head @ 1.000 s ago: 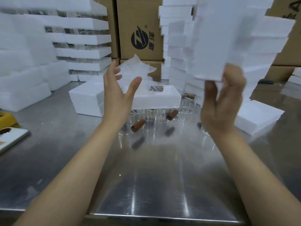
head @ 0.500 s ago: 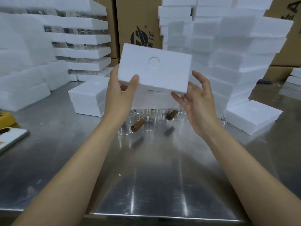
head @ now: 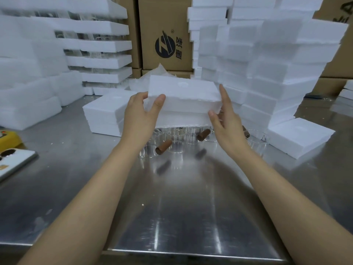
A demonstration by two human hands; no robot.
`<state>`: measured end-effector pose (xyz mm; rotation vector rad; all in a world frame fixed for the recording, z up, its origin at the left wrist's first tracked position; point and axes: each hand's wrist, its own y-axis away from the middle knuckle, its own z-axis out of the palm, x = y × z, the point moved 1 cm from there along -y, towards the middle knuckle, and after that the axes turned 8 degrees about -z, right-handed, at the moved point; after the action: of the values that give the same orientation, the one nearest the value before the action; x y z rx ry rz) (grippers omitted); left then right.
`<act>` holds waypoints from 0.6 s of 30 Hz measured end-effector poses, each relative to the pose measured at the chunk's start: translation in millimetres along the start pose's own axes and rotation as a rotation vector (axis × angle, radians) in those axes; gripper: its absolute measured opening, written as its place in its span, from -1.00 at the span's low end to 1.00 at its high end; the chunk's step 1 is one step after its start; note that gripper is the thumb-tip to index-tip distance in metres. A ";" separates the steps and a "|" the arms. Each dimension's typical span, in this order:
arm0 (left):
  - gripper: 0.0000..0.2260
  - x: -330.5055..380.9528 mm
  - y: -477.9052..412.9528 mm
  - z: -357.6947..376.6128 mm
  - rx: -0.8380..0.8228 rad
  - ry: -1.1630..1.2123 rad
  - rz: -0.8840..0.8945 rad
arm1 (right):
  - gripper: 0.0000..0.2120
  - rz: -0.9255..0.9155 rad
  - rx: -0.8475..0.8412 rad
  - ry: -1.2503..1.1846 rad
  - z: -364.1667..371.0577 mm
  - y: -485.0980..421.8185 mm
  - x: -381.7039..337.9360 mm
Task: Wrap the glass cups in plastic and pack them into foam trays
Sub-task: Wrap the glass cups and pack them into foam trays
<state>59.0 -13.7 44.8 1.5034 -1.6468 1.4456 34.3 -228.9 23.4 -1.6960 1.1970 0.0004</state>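
Left hand point(head: 139, 115) pinches the left end of the foam tray point(head: 183, 92); right hand point(head: 227, 127), fingers straight, only steadies its right end. Glass cups point(head: 177, 148) stand just below both hands — a slip from that one-sided grip could drop foam onto them.

The only print I can make out is on the brown carton point(head: 164, 31) at the far side, behind the bench. It bears a round dark logo point(head: 165, 47) with a slanted white figure inside it, a tiny ® mark point(head: 172, 31) just above, and two dark Chinese characters point(head: 179, 47) stacked to its right, too soft to read. At the far right a second carton point(head: 343, 12) shows cut-off black strokes, unreadable.
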 end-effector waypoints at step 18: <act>-0.65 -1.9 -0.9 -0.9 0.010 0.052 -0.167 | -0.39 -0.011 -0.016 0.067 3.6 -1.4 1.7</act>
<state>60.2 -11.9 43.8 1.5564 -1.4485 1.3922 37.9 -227.5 21.8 -1.7279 1.2401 -0.0536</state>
